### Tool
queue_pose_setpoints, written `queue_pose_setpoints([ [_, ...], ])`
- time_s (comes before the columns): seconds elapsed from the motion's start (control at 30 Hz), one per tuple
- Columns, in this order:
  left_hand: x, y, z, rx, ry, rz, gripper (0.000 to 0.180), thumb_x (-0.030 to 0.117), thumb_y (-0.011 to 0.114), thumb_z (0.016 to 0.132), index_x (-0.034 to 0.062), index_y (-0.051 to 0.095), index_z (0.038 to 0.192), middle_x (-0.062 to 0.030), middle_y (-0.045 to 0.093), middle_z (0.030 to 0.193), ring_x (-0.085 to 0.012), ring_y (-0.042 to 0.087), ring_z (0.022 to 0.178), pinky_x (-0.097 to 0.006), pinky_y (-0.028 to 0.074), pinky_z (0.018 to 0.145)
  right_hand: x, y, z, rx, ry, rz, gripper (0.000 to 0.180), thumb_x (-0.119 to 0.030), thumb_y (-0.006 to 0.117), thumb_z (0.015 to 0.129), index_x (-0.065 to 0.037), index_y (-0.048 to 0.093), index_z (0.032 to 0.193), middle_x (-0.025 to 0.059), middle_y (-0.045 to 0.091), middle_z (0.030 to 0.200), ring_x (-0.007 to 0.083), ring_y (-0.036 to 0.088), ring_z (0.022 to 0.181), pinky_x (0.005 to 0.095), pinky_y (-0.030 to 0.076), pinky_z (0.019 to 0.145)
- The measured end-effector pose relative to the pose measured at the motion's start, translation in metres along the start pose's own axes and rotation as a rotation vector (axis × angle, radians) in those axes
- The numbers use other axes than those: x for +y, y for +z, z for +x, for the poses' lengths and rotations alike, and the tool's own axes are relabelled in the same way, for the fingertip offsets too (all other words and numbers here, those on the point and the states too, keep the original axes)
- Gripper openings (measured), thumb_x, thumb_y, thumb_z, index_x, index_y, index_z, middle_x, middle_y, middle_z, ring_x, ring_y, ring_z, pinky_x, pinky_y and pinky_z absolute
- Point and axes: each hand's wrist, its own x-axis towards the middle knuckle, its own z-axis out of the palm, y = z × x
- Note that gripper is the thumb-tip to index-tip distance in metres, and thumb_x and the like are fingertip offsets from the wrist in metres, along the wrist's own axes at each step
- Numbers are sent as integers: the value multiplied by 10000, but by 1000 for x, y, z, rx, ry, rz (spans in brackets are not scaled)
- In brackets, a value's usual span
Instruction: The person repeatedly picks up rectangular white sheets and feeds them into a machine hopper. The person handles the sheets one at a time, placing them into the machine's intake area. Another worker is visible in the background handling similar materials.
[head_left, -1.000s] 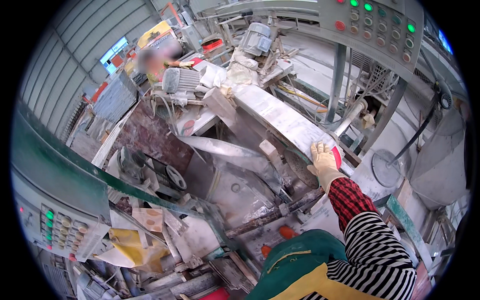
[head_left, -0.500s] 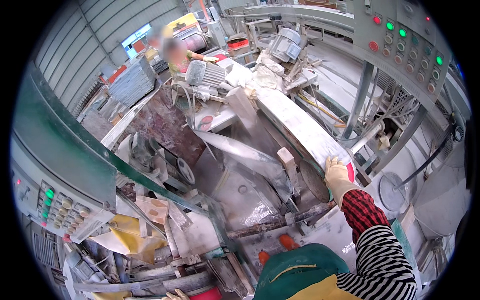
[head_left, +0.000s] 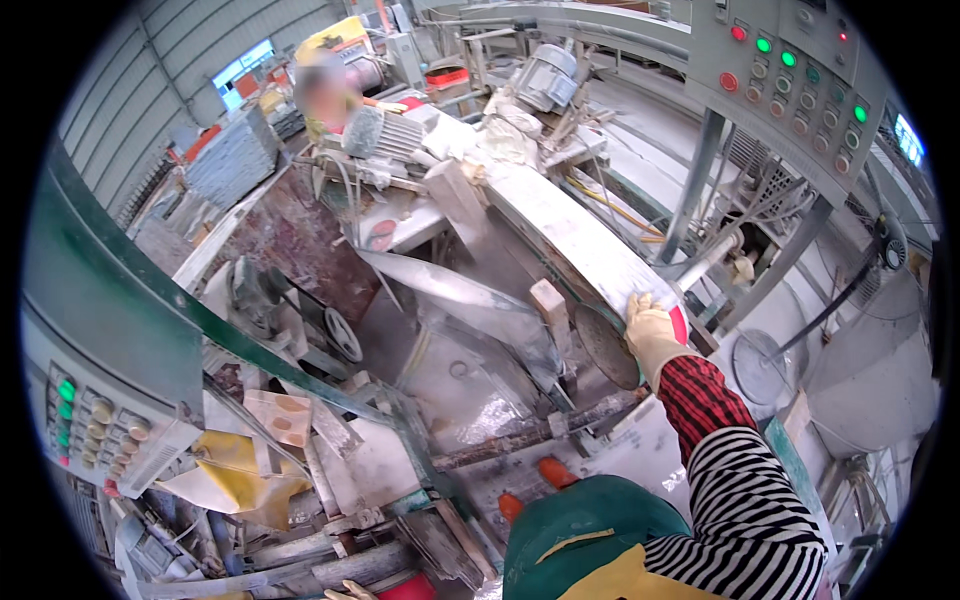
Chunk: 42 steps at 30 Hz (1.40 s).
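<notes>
A gloved right hand (head_left: 652,332) rests flat, fingers spread and gripping nothing, on a long white stone slab (head_left: 585,245) running toward eleven o'clock; the left hand is out of view.

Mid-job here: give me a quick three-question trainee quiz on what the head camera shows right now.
1. True or false: the gloved right hand rests on the long pale dusty slab.
2. What lit colour shows on most lamps of the grey control panel at upper right? A) green B) blue C) white
3. Fill in: the right sleeve just behind the glove is checked red and ____.

Key:
1. True; the cream glove lies on the slab's near end.
2. A; a few red ones sit beside them.
3. black; further up the arm is striped black and white. The left hand is out of view.
</notes>
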Motion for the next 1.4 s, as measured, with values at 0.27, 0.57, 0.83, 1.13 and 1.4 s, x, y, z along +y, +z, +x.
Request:
queue_pose_setpoints([
  [0.27,34,-84,-8,318,-56,-62,606,539,562,936,18,626,1239,-246,590,1268,-440,534,1195,-589,405,1010,-6,1,8,-36,78,-45,631,-145,418,979,-65,212,1570,225,283,1589,424,435,1372,428,427,1082],
  [0.57,41,-112,-16,221,-68,-41,600,523,496,962,8,596,1254,-226,563,1301,-396,491,1254,-553,373,1037,-9,-8,5,-55,40,-42,629,-160,440,971,-44,236,1555,222,316,1575,356,438,1386,418,397,1104],
  [0.83,49,-105,-14,44,-212,-250,707,471,586,915,-6,461,1422,-243,412,1491,-417,372,1374,-523,255,1150,-3,1,14,-31,48,13,922,-282,673,835,14,172,1550,241,294,1574,351,355,1437,423,317,1159],
  [1.13,31,-119,-1,135,-100,-411,601,450,721,772,61,557,1199,-162,526,1247,-364,460,1200,-527,353,986,63,87,68,338,-110,766,765,-262,704,865,69,365,1466,272,410,1497,365,392,1404,395,307,1172],
  [1.4,1,-144,-11,63,-309,-630,383,337,717,826,100,583,1094,-127,678,973,-339,660,931,-443,527,773,-7,121,27,446,-115,901,702,-250,678,907,8,366,1481,260,477,1434,341,492,1315,421,403,1096],
])
